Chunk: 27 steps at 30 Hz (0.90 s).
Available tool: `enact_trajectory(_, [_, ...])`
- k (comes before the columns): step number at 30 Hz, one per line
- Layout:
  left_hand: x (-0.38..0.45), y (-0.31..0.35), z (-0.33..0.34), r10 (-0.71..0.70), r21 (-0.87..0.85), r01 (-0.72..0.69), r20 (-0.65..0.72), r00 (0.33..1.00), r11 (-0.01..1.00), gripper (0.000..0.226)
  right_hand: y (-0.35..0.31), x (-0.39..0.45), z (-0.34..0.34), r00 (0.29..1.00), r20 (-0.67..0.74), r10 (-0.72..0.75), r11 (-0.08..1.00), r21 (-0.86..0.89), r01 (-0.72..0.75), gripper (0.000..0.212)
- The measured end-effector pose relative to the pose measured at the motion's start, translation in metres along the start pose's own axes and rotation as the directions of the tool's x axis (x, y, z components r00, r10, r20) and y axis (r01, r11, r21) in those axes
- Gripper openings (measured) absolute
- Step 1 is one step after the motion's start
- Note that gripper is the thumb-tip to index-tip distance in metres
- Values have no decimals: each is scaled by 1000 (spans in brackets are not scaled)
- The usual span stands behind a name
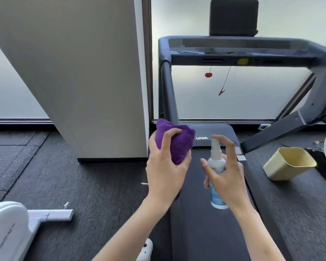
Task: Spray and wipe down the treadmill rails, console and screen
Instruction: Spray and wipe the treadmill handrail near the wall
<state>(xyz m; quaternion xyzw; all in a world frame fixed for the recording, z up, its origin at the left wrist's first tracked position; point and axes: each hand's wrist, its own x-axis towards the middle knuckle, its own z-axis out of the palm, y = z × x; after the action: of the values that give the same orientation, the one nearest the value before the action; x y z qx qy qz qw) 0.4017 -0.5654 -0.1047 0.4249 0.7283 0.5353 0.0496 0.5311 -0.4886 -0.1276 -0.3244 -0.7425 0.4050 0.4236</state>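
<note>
The task looks barely begun: the left hand (166,166) grips a bunched purple cloth (177,142), and the right hand (226,174) is curled round a spray bottle (216,166), forefinger over the nozzle (aimed toward the cloth, I judge). The treadmill's console (243,51), screen (233,16) and left rail (167,91) at twelve o'clock stand well apart from both hands, seemingly unwiped.

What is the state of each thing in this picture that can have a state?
purple cloth: bunched up, gripped by the left hand
spray bottle: upright, uncapped, held by the right hand, forefinger over the nozzle
treadmill screen: dark
treadmill belt: bare
red safety clip: hanging loose on its cord
yellow bin: tilted, nothing visible inside
</note>
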Motion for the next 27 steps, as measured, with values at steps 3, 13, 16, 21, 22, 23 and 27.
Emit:
enact_trajectory(3, [40, -1, -6, -105, -34, 111, 142, 984, 993, 47, -5, 8, 2, 1000, 13, -5, 1000, 6, 5, 58])
enact_trajectory(13, [-34, -35, 5, -80, -407, 57, -38, 996, 912, 59, -7, 1, 8, 999, 13, -49, 997, 52, 49, 61])
enact_trajectory(16, [-59, -50, 15, -50, -278, 18, -107, 993, 960, 62, 3, -8, 7, 1000, 18, -9, 998, 59, 8, 62])
enact_trajectory(21, [-34, -44, 7, 84, -221, -100, -82, 993, 970, 60, 11, -9, 3, 999, 30, 30, 999, 42, -31, 62])
enact_trajectory(22, [-28, -37, 7, 113, -171, -127, -90, 990, 977, 59, 11, -8, 4, 999, 29, 30, 999, 42, -31, 62])
enact_trajectory(23, [-22, -29, 7, 134, -100, -144, -101, 986, 984, 57, 11, -6, 4, 999, 28, 31, 999, 44, -33, 61])
enact_trajectory(27, [-5, -8, 11, 108, 96, -95, -134, 985, 991, 52, 5, -2, 11, 999, 46, 20, 998, 56, -23, 59])
